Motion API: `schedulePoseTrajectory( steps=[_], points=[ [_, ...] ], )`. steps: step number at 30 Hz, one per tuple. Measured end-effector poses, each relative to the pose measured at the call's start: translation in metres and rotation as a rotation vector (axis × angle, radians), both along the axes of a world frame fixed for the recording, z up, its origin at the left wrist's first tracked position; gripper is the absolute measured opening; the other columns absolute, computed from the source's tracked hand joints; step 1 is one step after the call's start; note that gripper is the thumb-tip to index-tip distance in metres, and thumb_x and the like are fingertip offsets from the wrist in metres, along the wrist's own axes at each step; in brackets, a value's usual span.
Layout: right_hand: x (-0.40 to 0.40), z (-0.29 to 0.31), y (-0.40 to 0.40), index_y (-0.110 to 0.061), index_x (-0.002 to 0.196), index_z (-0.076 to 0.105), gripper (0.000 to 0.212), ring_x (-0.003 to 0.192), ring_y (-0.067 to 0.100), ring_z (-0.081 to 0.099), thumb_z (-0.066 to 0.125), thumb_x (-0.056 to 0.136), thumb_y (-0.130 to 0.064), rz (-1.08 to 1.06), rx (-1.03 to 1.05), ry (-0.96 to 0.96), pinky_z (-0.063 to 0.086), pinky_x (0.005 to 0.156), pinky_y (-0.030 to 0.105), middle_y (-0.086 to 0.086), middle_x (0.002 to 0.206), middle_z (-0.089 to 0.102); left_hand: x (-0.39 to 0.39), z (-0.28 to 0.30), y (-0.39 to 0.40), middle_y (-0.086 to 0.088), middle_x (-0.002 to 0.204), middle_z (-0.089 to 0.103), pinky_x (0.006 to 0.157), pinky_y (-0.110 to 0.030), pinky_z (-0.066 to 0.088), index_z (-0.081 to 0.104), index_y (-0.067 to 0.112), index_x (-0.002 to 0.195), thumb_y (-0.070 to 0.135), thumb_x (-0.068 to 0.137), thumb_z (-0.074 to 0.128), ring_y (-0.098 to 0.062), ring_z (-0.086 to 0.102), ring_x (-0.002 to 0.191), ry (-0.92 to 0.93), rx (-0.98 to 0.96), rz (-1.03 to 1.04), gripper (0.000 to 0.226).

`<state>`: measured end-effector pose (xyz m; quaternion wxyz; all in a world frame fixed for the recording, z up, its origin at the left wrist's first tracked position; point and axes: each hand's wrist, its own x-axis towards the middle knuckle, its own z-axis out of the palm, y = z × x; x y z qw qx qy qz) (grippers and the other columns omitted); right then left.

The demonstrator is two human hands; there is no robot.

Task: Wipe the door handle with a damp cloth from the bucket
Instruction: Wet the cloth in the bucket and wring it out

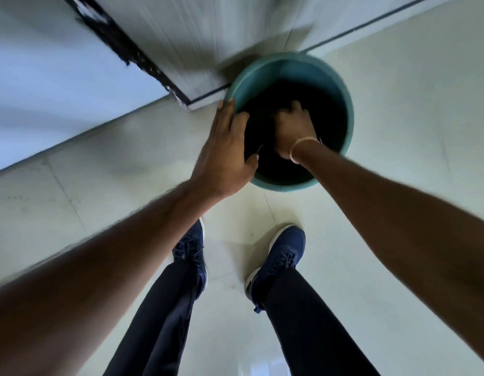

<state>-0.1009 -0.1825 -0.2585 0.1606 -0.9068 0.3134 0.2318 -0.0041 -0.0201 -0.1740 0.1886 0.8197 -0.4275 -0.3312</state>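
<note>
Our forearms reach down past our blue shoes [284, 256] to the green bucket [344, 104] on the pale tiled floor [398, 131], just beside the door corner. Our left hand [224, 147] lies spread open on the near-left rim, likely to steady it. Our right hand [292, 126] dips inside, fingers curled; we cannot tell whether it has the cloth, and no door handle shows.

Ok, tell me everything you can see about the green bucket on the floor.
The bucket is round, teal green, apparently plastic, standing upright on the pale tiled floor by the corner of a door. Its inside looks dark, so any water or cloth cannot be made out. The left hand rests open on its near rim, while the right hand, with a thin bangle at the wrist, reaches down inside.
</note>
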Motion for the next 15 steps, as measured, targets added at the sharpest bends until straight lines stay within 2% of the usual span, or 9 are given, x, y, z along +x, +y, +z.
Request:
schedulePoseTrajectory(
  steps=[4,7,8,10,11,13,15],
  points=[
    [-0.023,0.086,0.002,-0.02,0.108,0.072,0.031,0.117,0.037,0.059,0.08,0.08,-0.032,-0.376,0.157,-0.224,0.05,0.092,0.038,0.011,0.107,0.073,0.0,0.062,-0.012,-0.01,0.156,0.047,0.116,-0.041,0.048,0.048,0.01,0.147,0.024,0.092,0.078,-0.028,0.051,0.14,0.119,0.021,0.068,0.064],
    [-0.038,0.175,0.007,-0.018,0.108,0.072,0.032,0.093,0.018,0.062,0.085,0.082,-0.032,-0.629,0.254,-0.339,0.04,0.075,0.023,-0.003,0.097,0.069,-0.005,0.125,-0.015,-0.007,0.144,0.058,0.109,-0.033,0.049,0.052,0.013,0.144,0.024,0.095,0.077,-0.023,0.058,0.13,0.213,0.008,0.127,0.056],
    [-0.044,0.21,0.01,-0.018,0.11,0.071,0.033,0.088,0.014,0.059,0.085,0.083,-0.03,-0.679,0.269,-0.363,0.039,0.07,0.021,-0.006,0.095,0.066,-0.006,0.151,-0.016,-0.006,0.142,0.06,0.108,-0.034,0.051,0.052,0.014,0.143,0.024,0.094,0.077,-0.022,0.059,0.128,0.231,-0.009,0.14,0.056],
    [-0.057,0.274,0.021,-0.021,0.102,0.069,0.027,0.077,0.012,0.057,0.086,0.082,-0.026,-0.786,0.292,-0.439,0.038,0.061,0.016,-0.008,0.085,0.065,-0.009,0.2,-0.015,-0.003,0.14,0.061,0.108,-0.04,0.054,0.052,0.016,0.143,0.024,0.091,0.08,-0.02,0.06,0.126,0.242,-0.053,0.155,0.059],
    [-0.063,0.308,0.028,-0.021,0.095,0.067,0.025,0.073,0.012,0.058,0.087,0.081,-0.025,-0.831,0.298,-0.485,0.041,0.061,0.017,-0.007,0.079,0.065,-0.011,0.227,-0.014,-0.002,0.141,0.06,0.109,-0.04,0.054,0.051,0.017,0.145,0.024,0.09,0.082,-0.019,0.058,0.127,0.247,-0.07,0.161,0.064],
    [-0.07,0.368,0.041,-0.018,0.089,0.065,0.026,0.073,0.015,0.06,0.089,0.081,-0.027,-0.898,0.329,-0.564,0.049,0.066,0.029,-0.004,0.077,0.066,-0.014,0.278,-0.013,-0.002,0.146,0.058,0.112,-0.034,0.049,0.049,0.017,0.148,0.024,0.087,0.085,-0.018,0.056,0.133,0.266,-0.089,0.188,0.072],
    [-0.076,0.428,0.058,-0.02,0.089,0.065,0.025,0.077,0.018,0.063,0.088,0.082,-0.028,-0.955,0.377,-0.633,0.054,0.071,0.037,-0.004,0.079,0.068,-0.015,0.331,-0.009,-0.001,0.145,0.06,0.114,-0.037,0.05,0.05,0.017,0.148,0.025,0.085,0.086,-0.018,0.058,0.133,0.307,-0.134,0.224,0.073]
  ],
)
